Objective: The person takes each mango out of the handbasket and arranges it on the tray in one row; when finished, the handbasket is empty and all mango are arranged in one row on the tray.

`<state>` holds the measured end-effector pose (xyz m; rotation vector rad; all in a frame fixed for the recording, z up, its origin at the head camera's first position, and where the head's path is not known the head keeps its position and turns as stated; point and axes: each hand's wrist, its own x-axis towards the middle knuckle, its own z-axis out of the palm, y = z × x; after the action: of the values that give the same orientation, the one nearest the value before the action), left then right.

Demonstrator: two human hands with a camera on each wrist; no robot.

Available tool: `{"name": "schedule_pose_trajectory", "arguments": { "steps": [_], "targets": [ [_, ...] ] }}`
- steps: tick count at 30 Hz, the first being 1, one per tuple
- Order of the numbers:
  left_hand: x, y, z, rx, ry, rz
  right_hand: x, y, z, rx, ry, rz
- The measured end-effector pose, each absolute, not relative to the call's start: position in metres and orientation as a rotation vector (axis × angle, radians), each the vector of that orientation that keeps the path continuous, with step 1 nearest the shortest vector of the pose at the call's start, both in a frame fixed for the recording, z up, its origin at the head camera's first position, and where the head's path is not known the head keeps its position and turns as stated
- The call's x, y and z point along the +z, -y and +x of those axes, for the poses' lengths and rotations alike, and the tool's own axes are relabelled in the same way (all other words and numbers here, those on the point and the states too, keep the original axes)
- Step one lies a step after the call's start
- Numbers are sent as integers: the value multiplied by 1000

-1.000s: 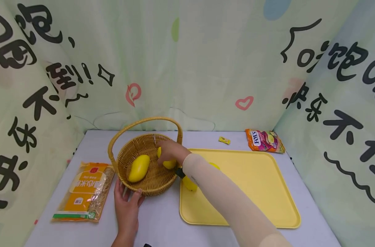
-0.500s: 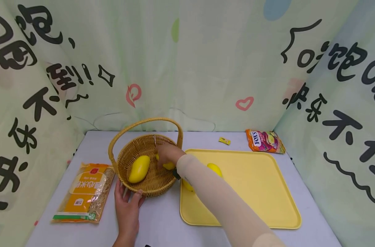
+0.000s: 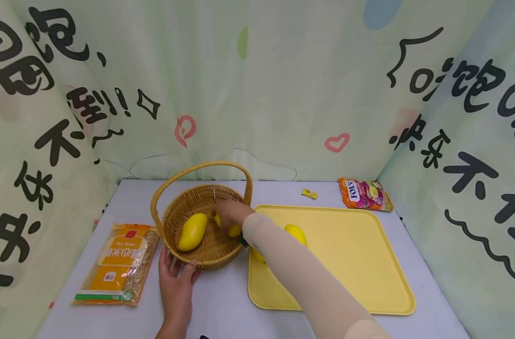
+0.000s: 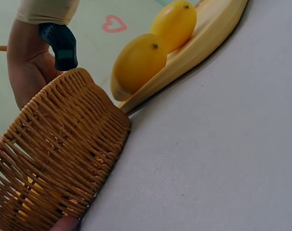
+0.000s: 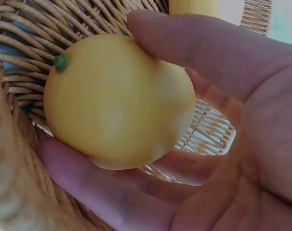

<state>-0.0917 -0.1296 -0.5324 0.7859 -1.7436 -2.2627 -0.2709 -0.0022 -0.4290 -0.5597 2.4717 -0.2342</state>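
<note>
A wicker basket point(image 3: 211, 252) with a tall handle stands at the left of centre. At its near rim is my left hand point(image 3: 176, 292), thumb on the rim and fingers against the outer wall. Inside the basket my right hand point(image 3: 231, 214) holds a yellow mango point(image 5: 117, 103); thumb and fingers lie on opposite sides of it. Another mango point(image 3: 192, 231) lies in the basket's left half. Two more mangoes, one farther back point(image 3: 295, 232) and one partly behind my sleeve point(image 3: 257, 255), rest on the yellow tray point(image 3: 346, 263).
Left of the basket lies a bag of grain point(image 3: 117, 263). Behind the tray are a small yellow packet point(image 3: 309, 193) and an orange and purple snack bag point(image 3: 365, 194). Printed curtains point(image 3: 283, 94) enclose the table point(image 3: 223, 306). My right forearm crosses the tray.
My right hand has shifted slightly within the basket, with the forearm a little lower and farther left. The farther mango on the tray shows more now. My left hand stays at the rim.
</note>
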Motion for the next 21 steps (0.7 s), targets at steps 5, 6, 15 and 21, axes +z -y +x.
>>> {"name": "schedule_pose_trajectory", "arguments": {
  "steps": [5, 6, 15, 21],
  "targets": [
    [-531, 129, -92, -2254, 1743, 785, -429, 0, -270, -255, -2470, -552],
    [-531, 129, -92, -2254, 1743, 784, -429, -1, -270, -263, -2470, -554],
    [-531, 128, -92, -2254, 1758, 778, -425, -3, -272, -329, -2460, -514],
    [-532, 129, -93, -2246, 1749, 779, -419, -3, -274, -440, -2437, -470]
  ]
}}
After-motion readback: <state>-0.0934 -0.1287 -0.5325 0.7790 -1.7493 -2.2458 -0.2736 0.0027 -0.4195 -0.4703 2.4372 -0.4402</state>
